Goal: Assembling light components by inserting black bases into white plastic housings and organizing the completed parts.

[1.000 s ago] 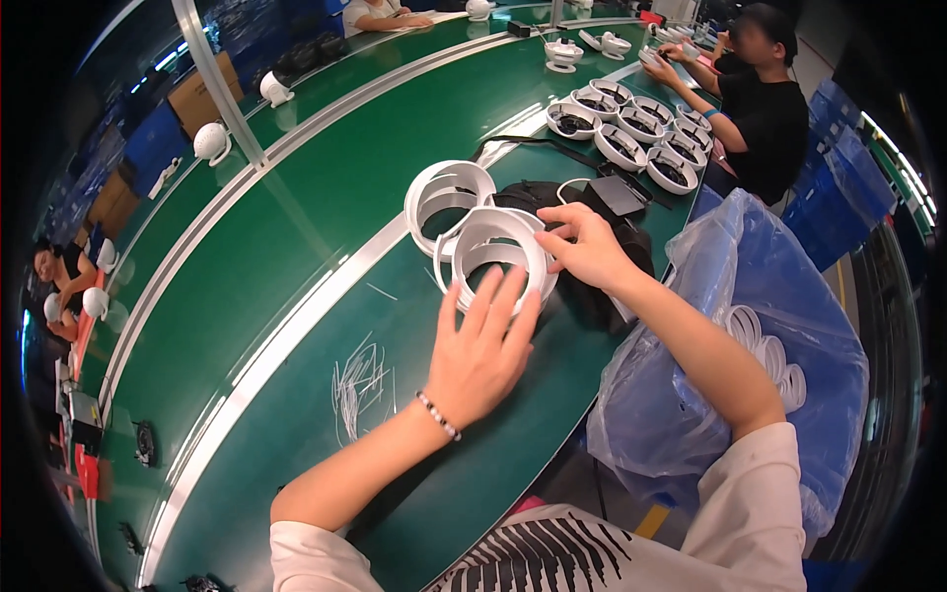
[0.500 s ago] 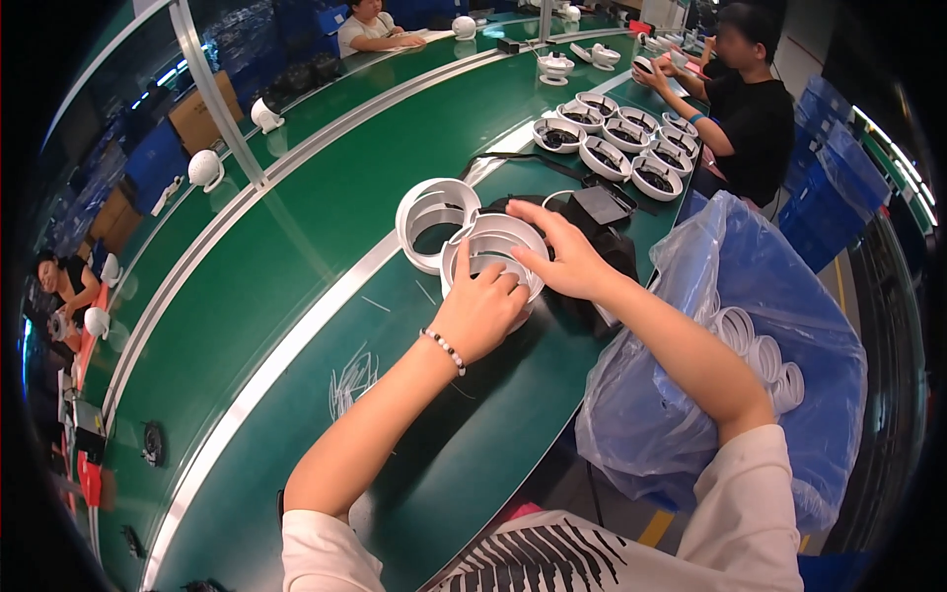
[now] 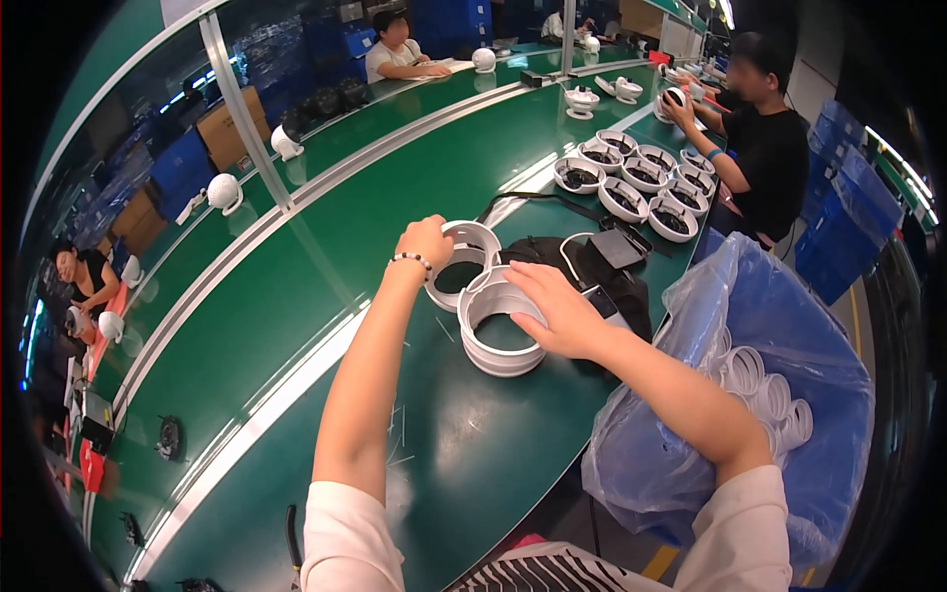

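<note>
Two white plastic rings stand side by side on the green worktop. The nearer, deeper ring (image 3: 501, 360) is under my right hand (image 3: 557, 308), whose stretched fingers lie over its rim and whose thumb reaches inside. My left hand (image 3: 426, 244) is closed at the left rim of the farther ring (image 3: 475, 235); its fingertips are partly hidden. Thin pale strips (image 3: 400, 434) lie beside my left forearm. Behind the nearer ring rests a black bag (image 3: 538, 259) with a strap and a flat dark box (image 3: 617, 249) on it.
Several white housings with black insides (image 3: 621, 199) stand at the far right, near a seated co-worker (image 3: 764, 138). A bin lined with clear plastic (image 3: 631, 474) holds more white rings (image 3: 774, 395). A metal rail (image 3: 266, 405) borders the worktop. A black handle (image 3: 292, 538) lies lower left.
My left hand has left the inside of the nearer ring and moved up and left to the farther ring's rim. My right hand stays on the nearer ring. The whole view has shifted.
</note>
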Tool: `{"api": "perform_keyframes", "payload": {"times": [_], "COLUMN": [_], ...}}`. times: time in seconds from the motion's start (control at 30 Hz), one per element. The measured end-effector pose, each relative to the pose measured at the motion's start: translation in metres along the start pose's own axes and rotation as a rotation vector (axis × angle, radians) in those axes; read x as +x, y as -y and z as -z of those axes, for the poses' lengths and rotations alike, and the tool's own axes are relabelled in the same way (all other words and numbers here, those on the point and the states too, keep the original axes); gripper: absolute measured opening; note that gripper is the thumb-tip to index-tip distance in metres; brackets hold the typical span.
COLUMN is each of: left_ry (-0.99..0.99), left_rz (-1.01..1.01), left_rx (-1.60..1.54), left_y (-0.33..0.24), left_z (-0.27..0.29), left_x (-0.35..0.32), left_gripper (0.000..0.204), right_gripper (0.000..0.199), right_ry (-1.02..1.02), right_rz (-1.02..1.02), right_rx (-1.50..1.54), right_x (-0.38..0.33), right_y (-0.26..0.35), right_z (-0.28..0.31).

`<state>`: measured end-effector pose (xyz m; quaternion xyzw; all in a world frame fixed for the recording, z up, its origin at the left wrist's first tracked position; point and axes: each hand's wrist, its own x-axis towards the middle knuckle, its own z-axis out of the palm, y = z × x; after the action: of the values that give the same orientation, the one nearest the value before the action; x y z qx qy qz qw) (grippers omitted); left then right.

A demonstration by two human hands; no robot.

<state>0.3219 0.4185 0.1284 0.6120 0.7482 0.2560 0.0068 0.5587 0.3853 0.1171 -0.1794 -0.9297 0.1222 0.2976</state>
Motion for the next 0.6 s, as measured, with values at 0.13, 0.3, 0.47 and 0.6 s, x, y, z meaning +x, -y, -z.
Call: {"api": "perform_keyframes", "payload": {"times": [0.13, 0.3, 0.47, 0.6], "left_ry": [0.332, 0.525, 0.63, 0.618], "left_rz": [0.198, 0.35, 0.407, 0.399], "left_rx": [-0.166, -0.188, -0.182, -0.317], "left_y": [-0.001, 0.006, 0.003, 0.027], "left_z": [0.001, 0.006, 0.01, -0.007], "left_x": [0.023, 0.041, 0.048, 0.051], "left_gripper": [0.031, 0.037, 0.039, 0.05], "right_gripper": [0.045, 0.046, 0.046, 0.045], "right_ry": [0.017, 0.006, 0.001, 0.001], "right_rz": [-0.038, -0.028, -0.01, 0.011], "right_rx": [-0.009, -0.011, -0.022, -0.027], "right_x": [-0.002, 0.001, -0.001, -0.001], "right_y": [-0.006, -0.004, -0.008, -0.009], "right_z": [0.004, 0.003, 0.006, 0.007]}}
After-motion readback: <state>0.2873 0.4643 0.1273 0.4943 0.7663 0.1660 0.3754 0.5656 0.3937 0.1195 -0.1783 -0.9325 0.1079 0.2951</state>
